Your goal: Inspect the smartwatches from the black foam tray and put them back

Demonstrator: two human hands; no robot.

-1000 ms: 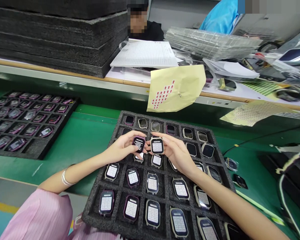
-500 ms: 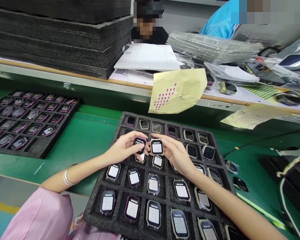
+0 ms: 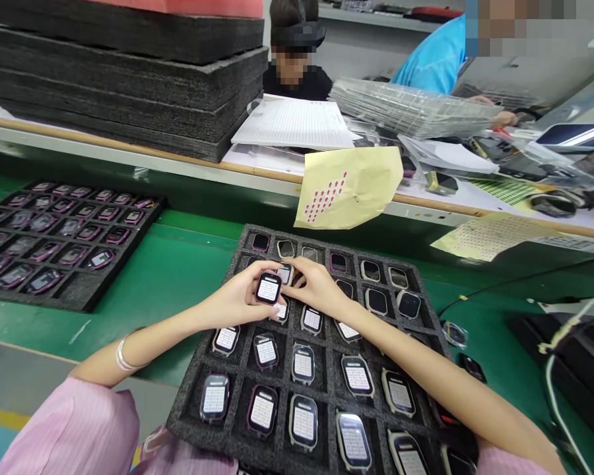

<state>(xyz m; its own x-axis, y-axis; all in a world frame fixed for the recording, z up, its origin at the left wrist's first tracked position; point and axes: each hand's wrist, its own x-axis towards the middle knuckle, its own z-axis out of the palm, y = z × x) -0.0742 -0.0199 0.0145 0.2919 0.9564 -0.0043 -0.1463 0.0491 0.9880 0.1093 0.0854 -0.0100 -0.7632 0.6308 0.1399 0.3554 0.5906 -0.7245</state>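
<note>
Watch (image 3: 268, 289), purple-rimmed and lit, is pinched in the left hand (image 3: 240, 298) above the foam tray (image 3: 284, 376); probably light, rigid, slick-faced and scratchable, best held by its side edges. The right hand (image 3: 319, 287) curls at a pale-rimmed watch (image 3: 283, 272); whether it grips, I cannot tell.

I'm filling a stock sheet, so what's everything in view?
Purple-framed square watch: 1, purple, in left hand
Other square watches: many, purple- or pale-framed, mostly in trays
Black foam compartment trays: 2, black, centre and left
Layered foam slabs: several, black, back-left shelf
Printed white papers: pile, white, mid-shelf
Clear plastic trays: stack, colourless, right of papers
Yellow paper sheets: 2, yellow, shelf edge
Flat green bench: 1, green, under trays
White cable: 1, white, far right
Mixed small items: uncounted, various, right shelf
Co-workers: 2, black and blue clothing, behind shelf
Left hand, right hand: 2, pink-sleeved, over centre tray
</note>
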